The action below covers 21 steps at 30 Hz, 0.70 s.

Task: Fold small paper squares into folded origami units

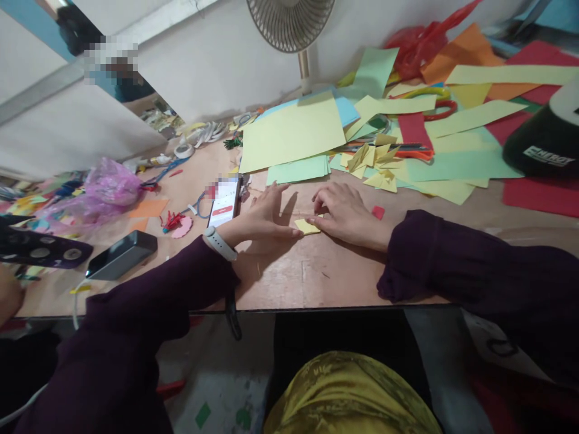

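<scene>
A small folded piece of yellow paper [307,226] lies on the wooden table near its front edge. My right hand [346,214] holds it down, thumb on its right end and the other fingers curled. From the left, my left hand [262,214] reaches in with fingers apart, its thumb tip at or just beside the paper's left corner. A little red paper scrap [378,212] sits by my right hand. Behind both hands are a stack of green paper strips [298,170] and a heap of folded yellow paper pieces [373,158].
A lit phone [225,202] lies beside my left wrist. Further left are a dark power bank [122,254] and a pink plastic bag [111,184]. Coloured sheets [292,129], scissors [441,108] and a black cup [545,141] occupy the right; a fan [292,24] stands behind.
</scene>
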Available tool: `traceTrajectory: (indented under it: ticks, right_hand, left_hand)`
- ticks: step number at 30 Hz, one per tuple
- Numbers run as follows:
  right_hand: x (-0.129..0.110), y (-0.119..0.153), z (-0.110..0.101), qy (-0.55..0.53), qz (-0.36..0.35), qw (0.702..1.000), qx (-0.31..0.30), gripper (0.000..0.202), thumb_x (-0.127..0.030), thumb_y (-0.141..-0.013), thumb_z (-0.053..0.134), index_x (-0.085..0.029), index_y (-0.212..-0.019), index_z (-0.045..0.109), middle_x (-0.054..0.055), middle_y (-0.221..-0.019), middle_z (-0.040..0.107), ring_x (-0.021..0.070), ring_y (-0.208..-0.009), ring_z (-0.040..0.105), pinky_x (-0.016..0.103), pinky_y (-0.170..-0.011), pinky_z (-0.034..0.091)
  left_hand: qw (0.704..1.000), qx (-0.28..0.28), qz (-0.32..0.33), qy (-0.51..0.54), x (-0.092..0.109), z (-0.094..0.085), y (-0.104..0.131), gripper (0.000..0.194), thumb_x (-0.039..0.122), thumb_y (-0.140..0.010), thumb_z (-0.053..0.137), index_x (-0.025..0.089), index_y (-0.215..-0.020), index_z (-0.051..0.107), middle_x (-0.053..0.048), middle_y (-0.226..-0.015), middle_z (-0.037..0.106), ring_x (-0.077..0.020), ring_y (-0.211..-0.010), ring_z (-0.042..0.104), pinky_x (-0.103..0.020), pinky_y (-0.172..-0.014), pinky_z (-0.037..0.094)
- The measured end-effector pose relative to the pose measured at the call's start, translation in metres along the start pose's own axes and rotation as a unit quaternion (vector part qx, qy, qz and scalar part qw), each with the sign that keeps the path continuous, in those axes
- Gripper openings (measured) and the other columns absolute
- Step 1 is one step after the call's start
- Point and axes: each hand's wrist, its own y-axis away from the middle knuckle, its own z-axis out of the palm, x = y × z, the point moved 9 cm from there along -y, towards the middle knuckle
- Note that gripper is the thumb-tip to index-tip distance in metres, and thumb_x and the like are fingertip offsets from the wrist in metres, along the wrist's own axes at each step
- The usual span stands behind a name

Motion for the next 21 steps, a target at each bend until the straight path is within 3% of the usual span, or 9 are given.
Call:
traceTrajectory:
  ticks: [1, 3, 5, 8, 12, 16, 21]
  right_hand:
    - [0.000, 0.000, 0.000, -0.002, -0.001, 1.000, -0.002, 0.020, -0.040, -0.085, 0.064, -0.022, -0.086, 0.054, 0.008, -0.106, 0.060, 0.0284, -0.102, 0.051, 0.044, -0.090, 0.037]
    - [0.000, 0.000, 0.000, -0.007, 0.000, 1.000, -0.006, 0.019, -0.039, -0.085, 0.063, -0.022, -0.087, 0.055, 0.008, -0.106, 0.059, 0.0283, -0.104, 0.050, 0.043, -0.091, 0.037]
    - [0.000, 0.000, -0.001, -0.011, 0.000, 1.000, -0.010, 0.020, -0.039, -0.085, 0.063, -0.021, -0.088, 0.056, 0.008, -0.107, 0.059, 0.0280, -0.104, 0.050, 0.043, -0.091, 0.037]
    - [0.001, -0.003, -0.001, -0.005, 0.006, 1.000, -0.015, 0.020, -0.040, -0.084, 0.065, -0.021, -0.088, 0.057, 0.007, -0.105, 0.058, 0.0274, -0.103, 0.049, 0.041, -0.088, 0.036]
    - [0.007, -0.007, 0.000, 0.013, 0.032, 0.999, -0.028, 0.021, -0.041, -0.082, 0.066, -0.022, -0.086, 0.059, 0.006, -0.102, 0.058, 0.0268, -0.100, 0.048, 0.039, -0.084, 0.035]
    - [0.008, -0.009, -0.001, 0.014, 0.035, 0.999, -0.024, 0.018, -0.036, -0.080, 0.067, -0.022, -0.088, 0.060, 0.005, -0.103, 0.057, 0.0258, -0.102, 0.047, 0.037, -0.084, 0.034]
    - [0.006, -0.008, -0.001, 0.004, 0.035, 0.999, -0.037, 0.013, -0.031, -0.080, 0.064, -0.022, -0.086, 0.058, 0.004, -0.105, 0.057, 0.0252, -0.103, 0.047, 0.037, -0.087, 0.034]
  left_hand:
    - [0.999, 0.027, 0.028, 0.001, 0.007, -0.006, 0.003, 0.076, 0.047, -0.077, 0.076, 0.020, -0.139, 0.040, -0.019, -0.141, 0.045, -0.0335, -0.134, 0.042, -0.053, -0.105, 0.041]
    - [0.990, 0.102, 0.091, -0.027, 0.024, -0.021, 0.012, 0.036, 0.037, -0.090, 0.062, 0.022, -0.122, 0.056, -0.012, -0.130, 0.055, -0.0247, -0.126, 0.050, -0.046, -0.106, 0.041]
    - [0.974, 0.096, 0.185, -0.085, 0.044, -0.018, 0.023, 0.026, 0.032, -0.093, 0.058, 0.026, -0.118, 0.061, -0.007, -0.120, 0.062, -0.0207, -0.118, 0.056, -0.043, -0.107, 0.040]
    - [0.943, 0.011, 0.292, -0.162, 0.056, 0.003, 0.033, 0.048, 0.044, -0.090, 0.062, 0.031, -0.135, 0.052, -0.007, -0.143, 0.050, -0.0276, -0.137, 0.040, -0.049, -0.118, 0.021]
    - [0.928, -0.045, 0.315, -0.193, 0.044, 0.018, 0.025, 0.076, 0.065, -0.084, 0.059, 0.030, -0.148, 0.038, -0.008, -0.160, 0.023, -0.0383, -0.148, 0.011, -0.057, -0.118, -0.001]
    - [0.928, -0.095, 0.325, -0.153, 0.034, 0.027, 0.015, 0.083, 0.072, -0.080, 0.057, 0.035, -0.151, 0.032, -0.003, -0.163, 0.010, -0.0398, -0.148, 0.002, -0.057, -0.117, -0.007]
    - [0.928, -0.118, 0.344, -0.085, 0.033, 0.028, 0.013, 0.082, 0.069, -0.082, 0.056, 0.034, -0.152, 0.029, -0.002, -0.163, 0.001, -0.0411, -0.148, -0.005, -0.060, -0.116, -0.009]
